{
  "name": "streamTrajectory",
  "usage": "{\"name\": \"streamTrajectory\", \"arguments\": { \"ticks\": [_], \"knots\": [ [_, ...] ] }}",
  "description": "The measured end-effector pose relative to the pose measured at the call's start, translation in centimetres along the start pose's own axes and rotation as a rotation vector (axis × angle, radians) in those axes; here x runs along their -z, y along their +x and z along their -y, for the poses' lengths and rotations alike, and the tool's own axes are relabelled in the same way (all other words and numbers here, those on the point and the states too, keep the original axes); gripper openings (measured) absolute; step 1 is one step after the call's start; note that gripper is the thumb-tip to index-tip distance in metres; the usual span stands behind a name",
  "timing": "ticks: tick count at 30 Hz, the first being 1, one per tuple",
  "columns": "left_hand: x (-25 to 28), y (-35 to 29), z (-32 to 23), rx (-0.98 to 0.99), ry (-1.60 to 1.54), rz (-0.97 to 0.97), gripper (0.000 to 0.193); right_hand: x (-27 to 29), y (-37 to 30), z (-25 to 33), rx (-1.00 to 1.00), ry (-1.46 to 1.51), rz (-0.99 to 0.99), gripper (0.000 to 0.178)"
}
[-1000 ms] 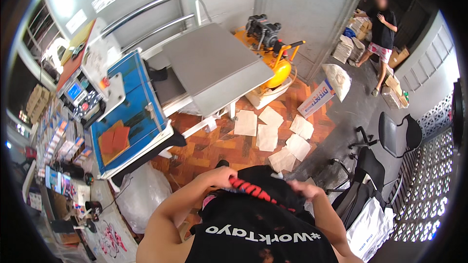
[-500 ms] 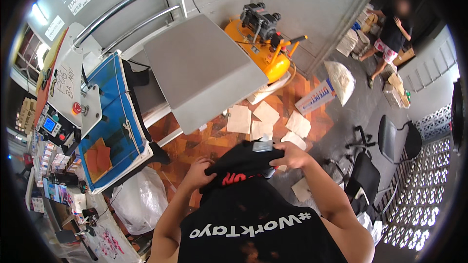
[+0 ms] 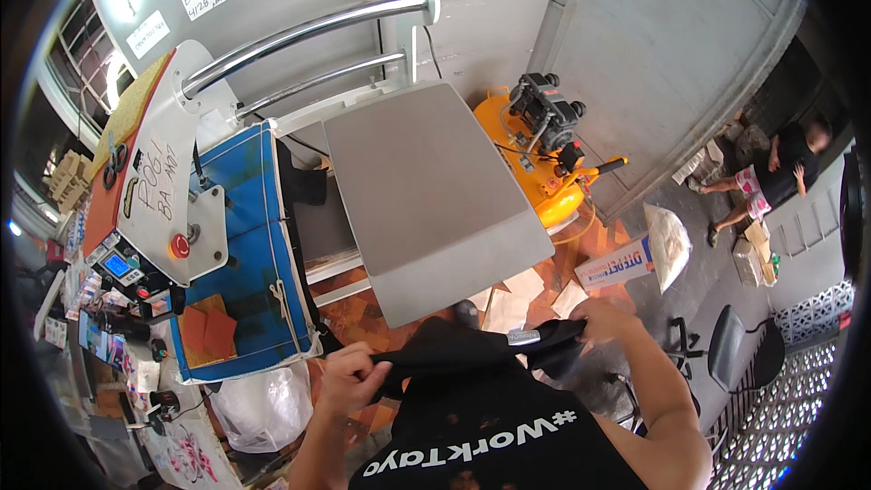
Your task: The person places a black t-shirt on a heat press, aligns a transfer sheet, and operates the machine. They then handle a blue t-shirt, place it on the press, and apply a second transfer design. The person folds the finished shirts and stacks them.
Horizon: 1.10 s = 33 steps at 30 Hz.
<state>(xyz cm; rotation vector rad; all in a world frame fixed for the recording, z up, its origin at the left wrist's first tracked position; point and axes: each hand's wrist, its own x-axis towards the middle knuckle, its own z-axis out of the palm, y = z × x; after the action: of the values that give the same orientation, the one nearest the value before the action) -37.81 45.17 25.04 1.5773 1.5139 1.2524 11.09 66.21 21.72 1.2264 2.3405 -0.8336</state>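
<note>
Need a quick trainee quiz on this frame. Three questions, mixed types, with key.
1. Multiple choice: what do the left hand and right hand both grip?
A) scissors
B) black garment
C) paper sheet

2. True or false: the yellow air compressor stands to the right of the grey heat-press platen in this view.

3. Fill in: the mushroom-head button on the white side panel is coloured ____.

Key: 1. B; 2. True; 3. Red
</note>
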Motion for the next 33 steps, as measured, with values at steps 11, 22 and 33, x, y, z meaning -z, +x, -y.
{"name": "streamTrajectory", "arguments": {
  "ticks": [11, 22, 33],
  "knots": [
    [9.7, 11.4, -8.9, -0.009, 0.727, -0.528, 0.019, 29.0, 5.8, 1.7, 0.202, 0.653, -0.552, 0.020],
    [14.4, 41.5, 14.6, 0.790, 0.448, -0.622, 0.021, 37.4, 45.3, 5.5, -0.255, 0.238, -0.667, 0.019],
    [10.3, 50.9, 27.7, 0.445, 0.009, -0.765, 0.057, 34.5, 60.3, 8.2, -0.099, 0.534, -0.894, 0.048]
  ]
}}
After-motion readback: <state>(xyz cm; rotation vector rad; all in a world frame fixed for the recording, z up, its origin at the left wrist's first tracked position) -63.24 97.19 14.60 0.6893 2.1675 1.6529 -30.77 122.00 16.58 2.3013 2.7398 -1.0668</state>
